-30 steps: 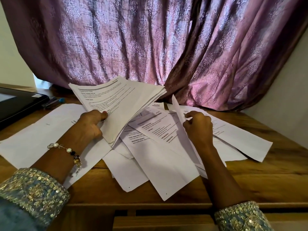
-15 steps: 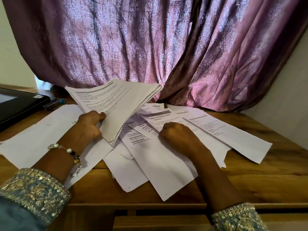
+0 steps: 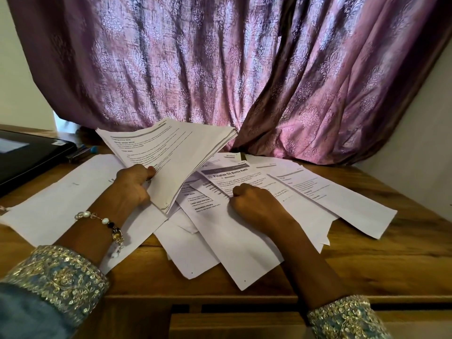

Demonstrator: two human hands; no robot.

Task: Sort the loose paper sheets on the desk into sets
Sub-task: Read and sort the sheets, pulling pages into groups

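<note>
— What have you got in your left hand?

— A thick stack of sheets, gripped at its near corner, my thumb on top and fingers curled beneath. It tilts up off the table, its far edge lifted toward the purple curtain.

— And your right hand?

— Its fingers are curled under, knuckles resting on the loose sheets spread over the middle of the table. Whether it pinches a sheet I cannot tell. Just beyond it lies a page headed "Finalize Oil Bottle Refill".

— Anything else there?

— Blank sheets lie under my left wrist. A black laptop sits at the far left, a pen beside it.
</note>
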